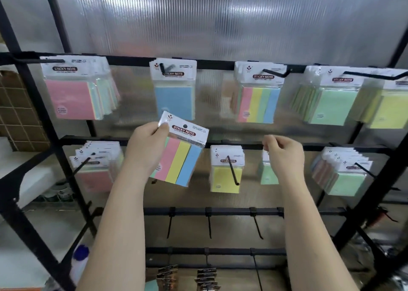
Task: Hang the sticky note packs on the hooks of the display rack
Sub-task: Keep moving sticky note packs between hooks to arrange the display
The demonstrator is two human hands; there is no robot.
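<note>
Your left hand grips a striped pack, tilted, below the blue pack; your right hand, right of it, pinches at the rack bar.

Both bare forearms reach up and forward, the left hand with fingers and thumb curled in a pinching grip, the right hand loosely curled, fingertips pinched together

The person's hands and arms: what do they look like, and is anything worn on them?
Both forearms are bare up to the bottom edge of the picture, with no sleeves visible. The left hand and right hand wear no gloves; no rings, watch or bracelet show.
</note>
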